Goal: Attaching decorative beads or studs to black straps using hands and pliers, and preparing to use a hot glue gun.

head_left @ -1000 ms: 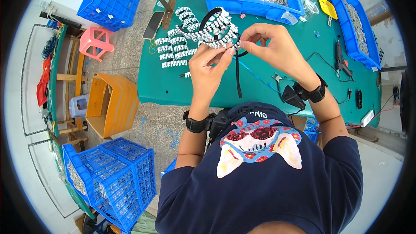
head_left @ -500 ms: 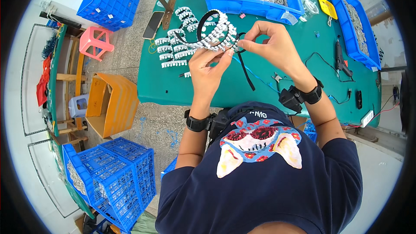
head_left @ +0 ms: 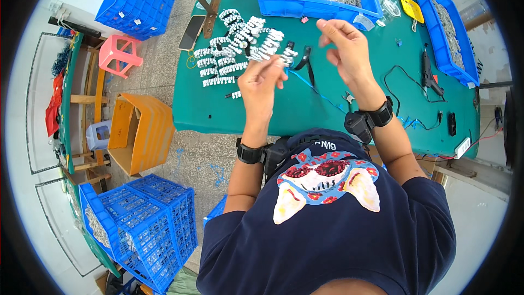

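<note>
My left hand [head_left: 261, 83] is closed, thumb against fingers, on a black strap set with white beads [head_left: 267, 46]. The strap's beaded length stands above the fingers, and its plain black end [head_left: 305, 61] hangs down to the right over the table. Away from the strap, my right hand [head_left: 349, 49] is raised with thumb and index finger apart; nothing shows between them, though the thumb is slightly blurred. More white-beaded strips [head_left: 222, 65] lie in rows on the green table [head_left: 218, 112], left of my left hand.
Blue trays [head_left: 322, 8] of chains stand at the table's far side and far right. A glue gun [head_left: 428, 74], pliers [head_left: 348, 98], a yellow dish [head_left: 412, 8] and a phone [head_left: 192, 33] lie on the table. Left on the floor are blue crates [head_left: 144, 224] and an orange box [head_left: 144, 131].
My right hand has let go of the strap and moved up and right, its fingers parting. The looped strap has opened out, still held in my left hand.
</note>
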Demonstrator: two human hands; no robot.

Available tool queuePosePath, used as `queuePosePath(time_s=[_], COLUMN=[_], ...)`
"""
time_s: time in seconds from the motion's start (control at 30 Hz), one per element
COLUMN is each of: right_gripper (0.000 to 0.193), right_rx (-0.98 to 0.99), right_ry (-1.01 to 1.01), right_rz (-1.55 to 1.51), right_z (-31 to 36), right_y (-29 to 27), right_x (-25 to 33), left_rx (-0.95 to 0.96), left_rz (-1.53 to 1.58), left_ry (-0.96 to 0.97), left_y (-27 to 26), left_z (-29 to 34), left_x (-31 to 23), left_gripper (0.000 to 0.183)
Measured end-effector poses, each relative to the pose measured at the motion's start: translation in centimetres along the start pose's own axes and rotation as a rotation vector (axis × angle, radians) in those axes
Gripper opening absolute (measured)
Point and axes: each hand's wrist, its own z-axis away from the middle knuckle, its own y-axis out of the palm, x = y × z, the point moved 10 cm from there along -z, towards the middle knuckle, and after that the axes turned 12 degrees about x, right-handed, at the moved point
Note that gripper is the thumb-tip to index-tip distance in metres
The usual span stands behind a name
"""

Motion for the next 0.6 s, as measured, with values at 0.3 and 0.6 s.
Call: queuePosePath(time_s=[0.3, 0.6], right_gripper=[0.021, 0.027], right_rx=[0.320, 0.641], right_ry=[-0.093, 0.109], right_rz=[0.288, 0.451], right_z=[0.4, 1.3], right_y=[0.9, 2.5], right_x=[1.0, -1.0], left_rx=[0.074, 0.252], left_rz=[0.223, 0.281], left_ry=[-0.090, -0.351], left_y=[0.2, 3.4], left_z=[0.3, 1.1], left_x=[1.1, 2.2], left_gripper=[0.019, 0.025])
